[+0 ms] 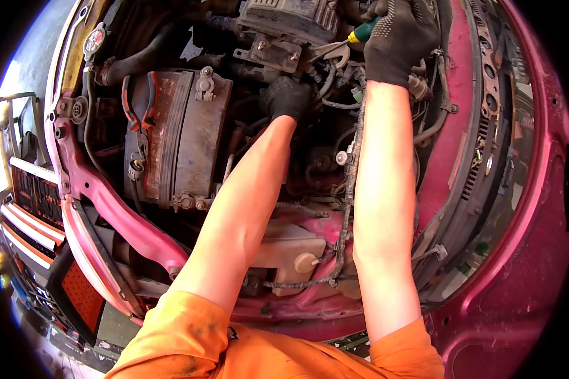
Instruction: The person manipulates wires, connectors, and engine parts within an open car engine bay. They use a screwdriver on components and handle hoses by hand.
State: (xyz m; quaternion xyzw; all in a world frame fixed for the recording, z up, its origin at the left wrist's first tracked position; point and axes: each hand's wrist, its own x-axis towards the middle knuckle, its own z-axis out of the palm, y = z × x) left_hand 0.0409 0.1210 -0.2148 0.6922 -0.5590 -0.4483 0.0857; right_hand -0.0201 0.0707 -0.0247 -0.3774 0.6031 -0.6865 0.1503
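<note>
In my right hand [403, 41], in a dark glove with light grip dots, is a screwdriver [363, 31] with a green and yellow handle. Its shaft points left and down toward a metal bracket [269, 52] beneath a ribbed engine housing [291, 18]. My left hand [284, 98], also gloved, reaches down among hoses and wires below that bracket. Its fingers look curled in; their tips, and whatever they may hold, are hidden. Close by on the right are a grey connector [358, 95] and thin hoses.
Pliers with red and black handles [140, 107] lie on the dusty battery [177, 136] to the left. A pale plastic reservoir [291, 252] sits near me. The pink car body [126, 215] frames the engine bay. An orange and black case [79, 294] stands at lower left.
</note>
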